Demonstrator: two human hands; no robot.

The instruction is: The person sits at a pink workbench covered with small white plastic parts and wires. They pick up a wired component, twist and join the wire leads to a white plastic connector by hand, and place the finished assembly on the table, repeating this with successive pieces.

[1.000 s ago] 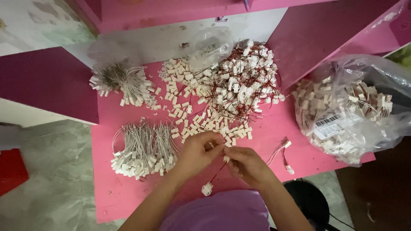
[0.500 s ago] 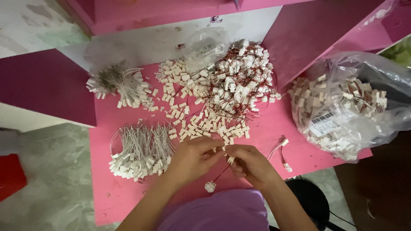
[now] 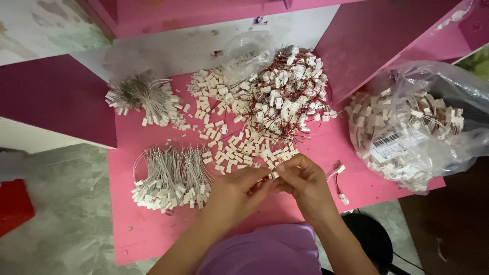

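On pink table point(image 3: 153, 234), two hands

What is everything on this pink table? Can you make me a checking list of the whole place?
Surface: pink table, bare along its near edge.
Job's things: a small white plug pinched between both hands, at the near edge of the loose plugs.
Clutter: bundle of grey wires near left; second grey bundle far left; heap of red wires with white plugs; full plastic bag at right; small crumpled bag at the back.
Grippers: left hand and right hand meet fingertip to fingertip.
Cables: one short wire lies alone right of the hands.
Surroundings: grey floor, red thing at left edge, dark pink panels.
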